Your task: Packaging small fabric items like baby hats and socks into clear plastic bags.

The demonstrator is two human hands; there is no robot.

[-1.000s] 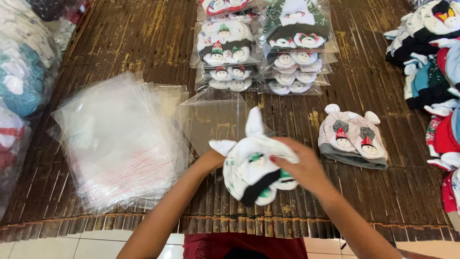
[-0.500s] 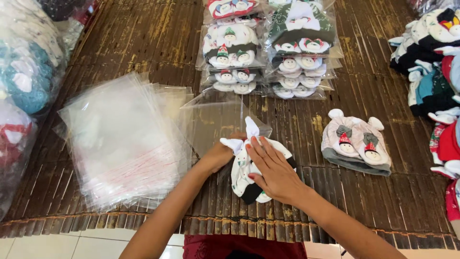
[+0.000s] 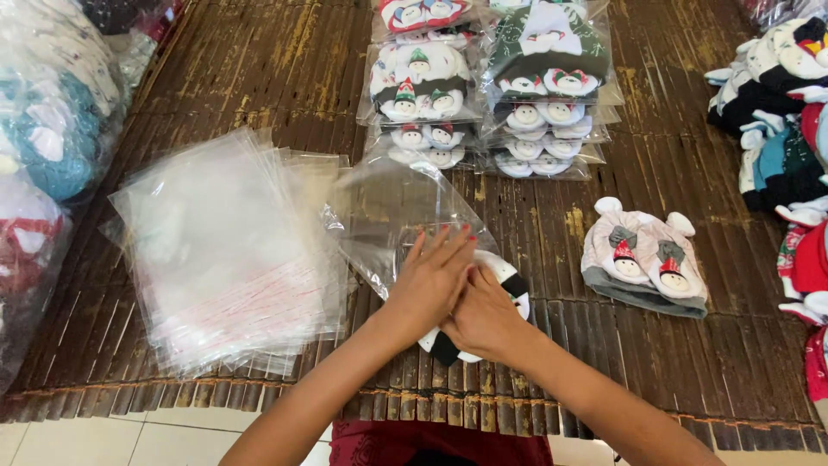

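Observation:
My left hand (image 3: 431, 276) lies flat, fingers spread, on a folded white and black knitted hat (image 3: 509, 289) on the bamboo mat. Beside it my right hand (image 3: 485, 318) presses the same hat from the near side. Most of the hat is hidden under both hands. A single clear plastic bag (image 3: 392, 211) lies just beyond the fingertips, its mouth toward the hat. To the right rests a grey and pink hat (image 3: 642, 259) with small figures on it.
A thick pile of clear plastic bags (image 3: 228, 250) lies to the left. Bagged hats (image 3: 492, 86) are stacked at the back. Loose hats (image 3: 776, 112) are piled at the right edge, full sacks (image 3: 47, 129) at the left. The bamboo mat (image 3: 259, 52) ends at a tiled floor (image 3: 103, 440).
The hat was held up in both hands, then lowered onto the mat and folded. Both hands now press it flat next to the open bag.

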